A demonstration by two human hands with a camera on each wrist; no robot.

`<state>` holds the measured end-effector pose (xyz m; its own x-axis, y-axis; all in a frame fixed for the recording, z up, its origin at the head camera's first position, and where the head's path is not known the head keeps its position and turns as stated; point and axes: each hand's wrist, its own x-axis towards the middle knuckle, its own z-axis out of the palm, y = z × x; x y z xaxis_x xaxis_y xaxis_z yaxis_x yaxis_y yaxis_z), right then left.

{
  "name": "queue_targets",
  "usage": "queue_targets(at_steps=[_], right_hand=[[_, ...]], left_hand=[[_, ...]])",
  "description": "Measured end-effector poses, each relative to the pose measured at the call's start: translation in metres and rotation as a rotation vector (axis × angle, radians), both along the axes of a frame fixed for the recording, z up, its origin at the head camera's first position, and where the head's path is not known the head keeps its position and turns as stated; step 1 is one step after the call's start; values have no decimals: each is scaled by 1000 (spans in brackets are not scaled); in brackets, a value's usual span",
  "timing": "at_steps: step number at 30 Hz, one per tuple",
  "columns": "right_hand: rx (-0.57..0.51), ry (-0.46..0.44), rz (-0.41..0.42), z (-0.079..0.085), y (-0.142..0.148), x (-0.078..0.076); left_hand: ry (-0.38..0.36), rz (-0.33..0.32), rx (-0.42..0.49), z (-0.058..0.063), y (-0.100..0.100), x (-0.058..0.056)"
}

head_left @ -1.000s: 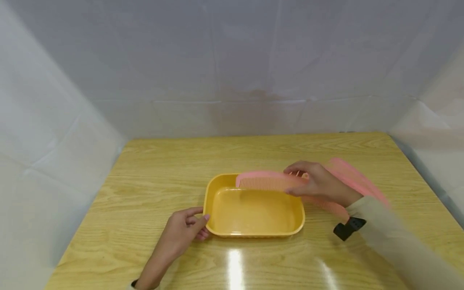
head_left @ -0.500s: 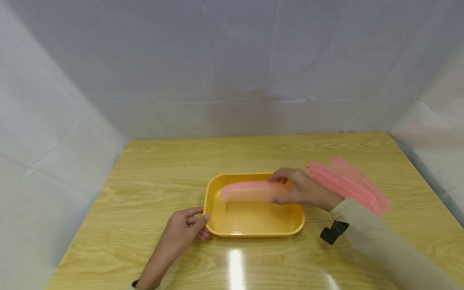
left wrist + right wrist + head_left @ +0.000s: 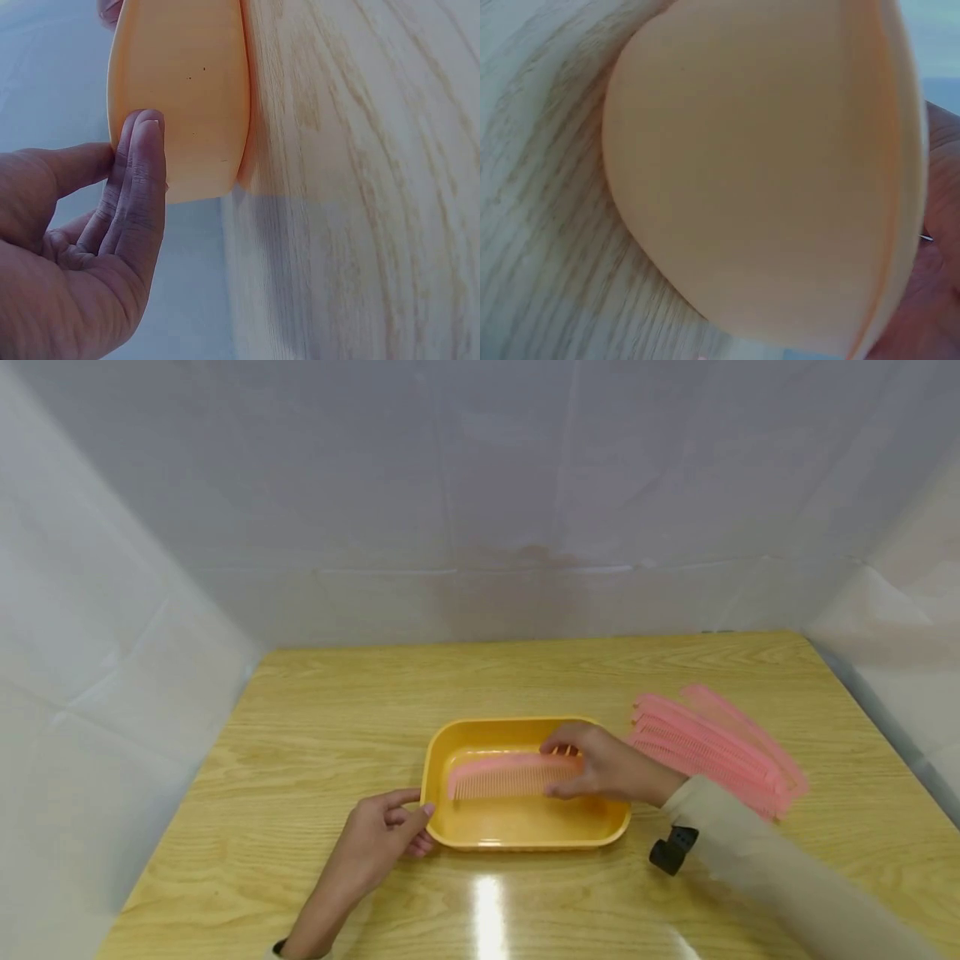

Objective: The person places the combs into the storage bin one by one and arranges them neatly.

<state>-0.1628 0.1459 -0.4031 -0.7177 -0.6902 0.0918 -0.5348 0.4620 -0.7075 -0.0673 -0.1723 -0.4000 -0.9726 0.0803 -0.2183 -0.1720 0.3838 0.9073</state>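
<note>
A yellow rectangular tray with raised walls stands on the wooden table. My left hand pinches its left rim, the thumb on top of the edge; the left wrist view shows the fingers against the outer wall. Inside the tray, my right hand holds a pink comb by its right end, teeth facing toward me, low over the tray floor. In the right wrist view the tray's outer wall hides most of that hand and the comb.
Several more pink combs lie overlapped on the table to the right of the tray, partly behind the right forearm. Pale sheeting rises behind the table and along both sides.
My right hand has carried the comb leftward and down, from over the tray's back right rim into the tray. More of the comb pile shows now. The left hand has stayed at the rim.
</note>
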Motion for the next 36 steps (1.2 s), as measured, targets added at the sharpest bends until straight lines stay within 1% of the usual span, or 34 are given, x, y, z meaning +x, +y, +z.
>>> queue_targets(at_steps=[4,8,18,23,30,36], right_hand=[[46,76,15,-3,-5,-1],[77,120,25,-3,-8,0],[179,103,11,-4,-18,0],[205,79,12,-7,-22,-1],[244,94,24,-9,-24,0],[260,115,13,-10,-26,2]], left_hand=[[3,-7,-3,0,-1,0],[5,-14,1,0,-1,0],[15,-32,-7,0,-2,1],[26,-41,-7,0,-2,2],[18,-30,-8,0,-1,2],[7,-24,-10,1,-1,1]])
